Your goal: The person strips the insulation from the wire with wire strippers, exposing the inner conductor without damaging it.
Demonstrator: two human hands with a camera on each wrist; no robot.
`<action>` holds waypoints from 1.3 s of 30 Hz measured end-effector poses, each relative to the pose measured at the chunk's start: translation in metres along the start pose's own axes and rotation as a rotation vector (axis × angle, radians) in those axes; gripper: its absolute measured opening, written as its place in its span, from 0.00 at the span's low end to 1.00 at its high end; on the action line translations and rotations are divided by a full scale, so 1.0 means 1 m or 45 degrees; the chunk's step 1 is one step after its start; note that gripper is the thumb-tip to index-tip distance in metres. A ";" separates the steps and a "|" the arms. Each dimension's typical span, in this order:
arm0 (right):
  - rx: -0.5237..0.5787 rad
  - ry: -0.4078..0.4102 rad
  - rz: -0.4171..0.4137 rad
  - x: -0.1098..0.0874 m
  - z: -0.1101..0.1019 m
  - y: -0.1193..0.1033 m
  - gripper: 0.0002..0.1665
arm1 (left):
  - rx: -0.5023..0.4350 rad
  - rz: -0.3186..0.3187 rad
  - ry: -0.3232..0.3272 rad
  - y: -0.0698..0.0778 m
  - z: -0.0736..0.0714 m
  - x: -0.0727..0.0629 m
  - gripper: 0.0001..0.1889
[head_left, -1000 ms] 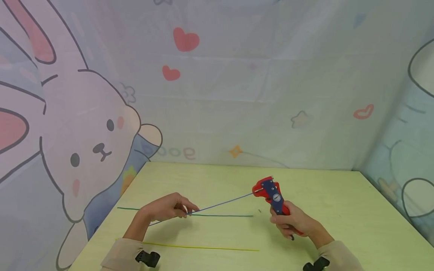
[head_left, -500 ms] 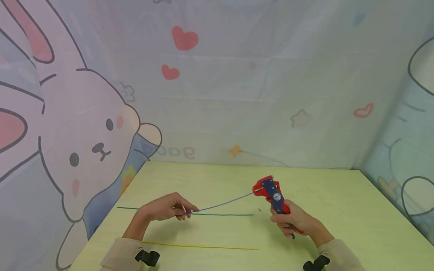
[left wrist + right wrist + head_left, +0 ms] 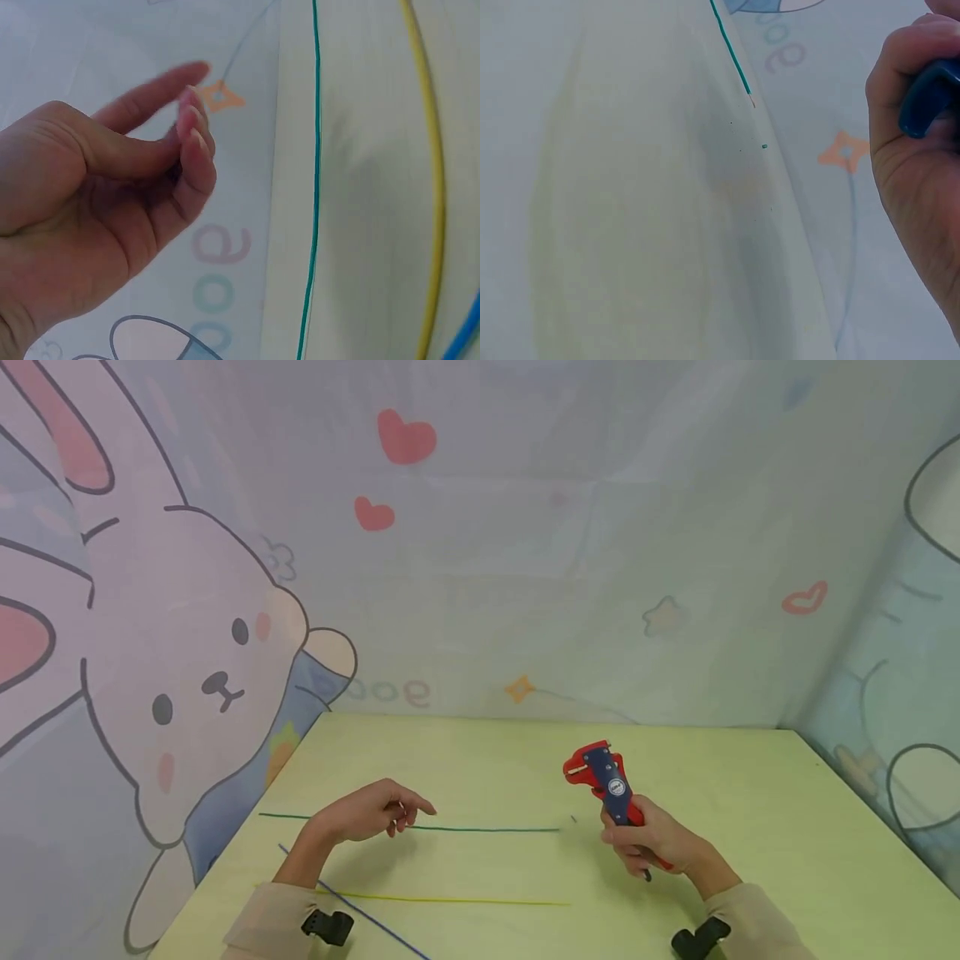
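Observation:
My right hand (image 3: pixel 651 837) grips a red and blue wire stripper (image 3: pixel 609 777) by its handles, head tilted up and to the left. Nothing shows at the stripper's mouth. My left hand (image 3: pixel 375 811) holds nothing; its index finger points out and the other fingers bend loosely toward the thumb, as the left wrist view shows. Beneath that hand a green wire (image 3: pixel 487 830) runs along the table, its right end bare in the right wrist view. A blue wire (image 3: pixel 375 922) slants across a yellow wire (image 3: pixel 465 901) near my left wrist, its middle partly hidden by the forearm.
The pale yellow table (image 3: pixel 720 793) meets a printed cloth backdrop (image 3: pixel 480 568) at its back edge. Tiny scraps, among them a green bit of insulation (image 3: pixel 764 146), lie past the green wire's end.
The blue wire has left the stripper's mouth and my left fingers, and now slants at the lower left. My left fingers have parted from their pinch. My right hand still grips the stripper.

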State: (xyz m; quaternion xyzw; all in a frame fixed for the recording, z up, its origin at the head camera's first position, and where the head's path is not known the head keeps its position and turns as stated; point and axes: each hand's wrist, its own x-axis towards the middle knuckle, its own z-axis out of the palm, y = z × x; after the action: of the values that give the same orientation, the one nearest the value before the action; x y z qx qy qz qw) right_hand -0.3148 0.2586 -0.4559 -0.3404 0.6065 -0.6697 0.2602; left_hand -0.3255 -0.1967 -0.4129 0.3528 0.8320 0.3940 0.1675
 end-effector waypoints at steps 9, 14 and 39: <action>-0.020 0.002 0.015 0.005 -0.003 -0.007 0.05 | 0.113 -0.051 0.031 0.011 0.001 0.000 0.16; 0.006 -0.012 0.025 0.007 -0.003 -0.006 0.05 | 0.125 -0.058 0.063 0.004 0.005 0.000 0.16; 0.073 -0.057 0.062 0.001 -0.008 -0.004 0.05 | 0.276 -0.062 -0.658 0.041 0.058 -0.003 0.11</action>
State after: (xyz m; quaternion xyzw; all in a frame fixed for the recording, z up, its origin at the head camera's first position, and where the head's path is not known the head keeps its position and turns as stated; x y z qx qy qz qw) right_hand -0.3211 0.2639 -0.4521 -0.3330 0.5893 -0.6724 0.2995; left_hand -0.2727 -0.1495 -0.4174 0.4374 0.8072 0.1956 0.3448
